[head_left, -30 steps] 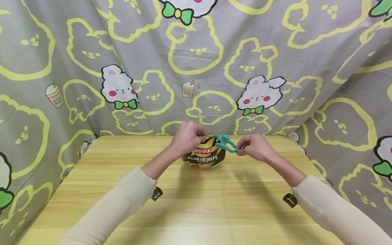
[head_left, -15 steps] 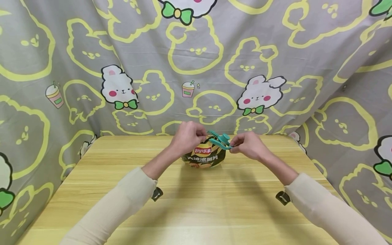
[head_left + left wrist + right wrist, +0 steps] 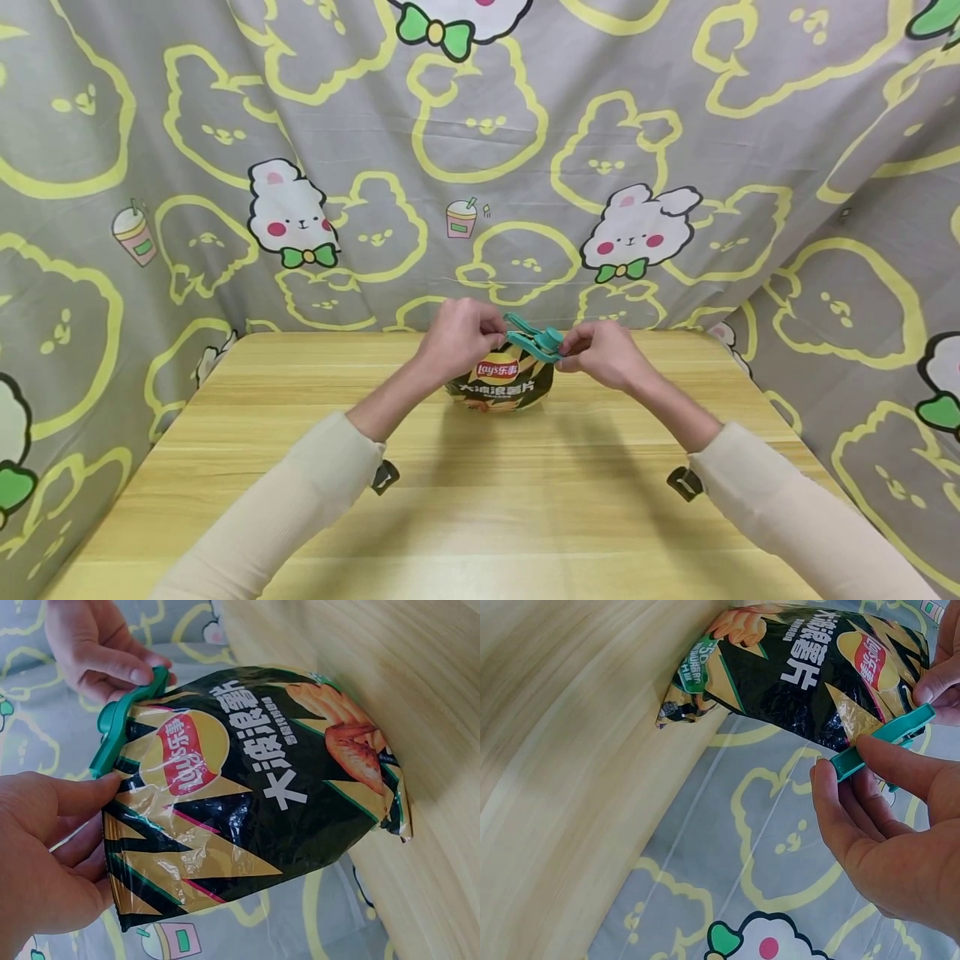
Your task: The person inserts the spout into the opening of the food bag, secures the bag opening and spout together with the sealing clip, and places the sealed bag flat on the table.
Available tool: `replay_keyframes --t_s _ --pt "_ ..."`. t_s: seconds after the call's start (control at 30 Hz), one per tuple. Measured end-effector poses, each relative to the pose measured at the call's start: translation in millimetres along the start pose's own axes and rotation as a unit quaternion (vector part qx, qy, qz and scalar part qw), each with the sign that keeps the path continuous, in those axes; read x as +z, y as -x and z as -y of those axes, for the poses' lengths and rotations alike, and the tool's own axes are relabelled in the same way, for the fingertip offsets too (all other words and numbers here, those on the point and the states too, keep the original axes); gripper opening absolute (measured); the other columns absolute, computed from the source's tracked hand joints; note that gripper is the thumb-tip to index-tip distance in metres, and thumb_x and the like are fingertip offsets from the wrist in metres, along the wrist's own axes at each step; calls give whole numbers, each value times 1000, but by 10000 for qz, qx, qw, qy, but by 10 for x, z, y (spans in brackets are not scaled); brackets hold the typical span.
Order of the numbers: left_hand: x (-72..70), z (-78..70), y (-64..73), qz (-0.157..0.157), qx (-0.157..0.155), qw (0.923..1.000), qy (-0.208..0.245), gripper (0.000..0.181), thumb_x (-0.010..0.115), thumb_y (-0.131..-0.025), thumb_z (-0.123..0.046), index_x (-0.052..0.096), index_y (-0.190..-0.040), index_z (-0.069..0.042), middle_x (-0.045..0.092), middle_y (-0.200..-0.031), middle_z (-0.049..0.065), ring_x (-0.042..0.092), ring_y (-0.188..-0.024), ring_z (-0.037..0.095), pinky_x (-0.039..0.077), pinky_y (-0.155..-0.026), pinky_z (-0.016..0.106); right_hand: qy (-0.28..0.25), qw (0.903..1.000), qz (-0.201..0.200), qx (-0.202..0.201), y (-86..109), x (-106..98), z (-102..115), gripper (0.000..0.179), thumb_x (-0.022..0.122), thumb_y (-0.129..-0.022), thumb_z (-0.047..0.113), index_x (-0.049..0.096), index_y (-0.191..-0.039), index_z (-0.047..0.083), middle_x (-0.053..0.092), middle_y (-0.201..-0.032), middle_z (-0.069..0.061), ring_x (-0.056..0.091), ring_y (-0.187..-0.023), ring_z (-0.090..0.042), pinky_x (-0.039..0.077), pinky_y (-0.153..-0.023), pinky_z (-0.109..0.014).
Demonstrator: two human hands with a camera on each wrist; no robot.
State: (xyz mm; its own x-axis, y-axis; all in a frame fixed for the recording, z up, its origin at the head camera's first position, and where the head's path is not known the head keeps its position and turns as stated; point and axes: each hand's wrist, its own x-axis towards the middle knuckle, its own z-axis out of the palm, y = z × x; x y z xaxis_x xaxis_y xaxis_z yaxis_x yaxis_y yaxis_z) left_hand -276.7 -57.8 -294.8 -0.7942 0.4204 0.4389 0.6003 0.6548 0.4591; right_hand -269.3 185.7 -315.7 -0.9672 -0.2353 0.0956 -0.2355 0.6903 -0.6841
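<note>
A black and gold Lay's chip bag (image 3: 501,390) stands upright at the back of the table. My left hand (image 3: 461,337) pinches its top edge on the left, thumb in front, as the left wrist view shows. With thumb and fingers my right hand (image 3: 606,355) holds one end of a teal bag clip (image 3: 537,343) that has a round spout cap. In the head view the clip's two arms spread apart at the bag's top. Seen from the left wrist, the clip (image 3: 118,727) lies along the top edge, its far tip close by my left thumb.
The wooden table (image 3: 480,508) stretches out in front of the bag. Right behind it hangs a grey curtain (image 3: 360,125) with yellow cartoon outlines, which also runs down both sides.
My right hand has moved left with the clip, bringing its arms from the bag's right corner across the top toward my left fingers. The left hand and bag have stayed in place.
</note>
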Motion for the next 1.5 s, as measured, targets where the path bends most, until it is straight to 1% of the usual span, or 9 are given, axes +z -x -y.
replay_keyframes --t_s 0.4,0.63,1.03,1.2,1.33,1.4,1.5 --pt "-1 2 5 -1 -9 10000 5 7 77 -88 -5 80 -83 -9 78 -80 3 73 -72 13 59 -69 27 -23 9999 -26 106 -6 -11 14 13 82 -82 13 73 -89 6 75 -86 -4 69 -80 -16 50 -73 -31" --pt "-7 -7 9 -7 8 10000 -12 7 77 -88 -5 80 -83 -9 78 -80 3 73 -72 13 59 -69 27 -32 10000 23 66 -20 -24 5 13 82 -83 12 73 -90 5 75 -87 -6 68 -81 -17 50 -72 -31" --pt "-4 -18 12 39 -98 9999 -6 6 77 -88 -6 80 -85 -9 78 -81 3 73 -72 13 59 -68 25 -199 9998 40 47 -22 -27 14 15 81 -83 9 72 -92 3 75 -89 -9 69 -81 -17 50 -75 -30" --pt "2 -17 16 41 -157 9999 -11 6 77 -88 -5 80 -84 -9 78 -81 2 73 -73 13 59 -69 25 -321 9994 41 146 -31 -27 13 19 81 -83 7 70 -98 2 76 -94 -11 71 -88 -20 52 -80 -33" --pt "6 -15 16 32 -175 9998 6 7 77 -88 -4 80 -84 -9 78 -81 2 73 -73 13 59 -69 25 -403 9990 87 194 -29 -20 15 32 80 -84 7 69 -113 0 77 -102 -15 74 -97 -26 55 -87 -42" --pt "7 -13 14 21 -177 9998 -5 7 77 -88 -4 80 -84 -9 78 -81 2 73 -73 13 59 -69 25 -390 9991 97 153 -30 -16 15 36 80 -84 7 69 -117 -2 77 -104 -16 73 -99 -28 56 -89 -43" --pt "9 -8 13 -7 -181 9998 -37 7 77 -88 -5 80 -83 -9 77 -80 2 72 -71 12 59 -68 25 -303 9995 77 89 -33 -14 11 34 80 -84 8 71 -115 -2 77 -102 -15 73 -97 -26 56 -86 -40"
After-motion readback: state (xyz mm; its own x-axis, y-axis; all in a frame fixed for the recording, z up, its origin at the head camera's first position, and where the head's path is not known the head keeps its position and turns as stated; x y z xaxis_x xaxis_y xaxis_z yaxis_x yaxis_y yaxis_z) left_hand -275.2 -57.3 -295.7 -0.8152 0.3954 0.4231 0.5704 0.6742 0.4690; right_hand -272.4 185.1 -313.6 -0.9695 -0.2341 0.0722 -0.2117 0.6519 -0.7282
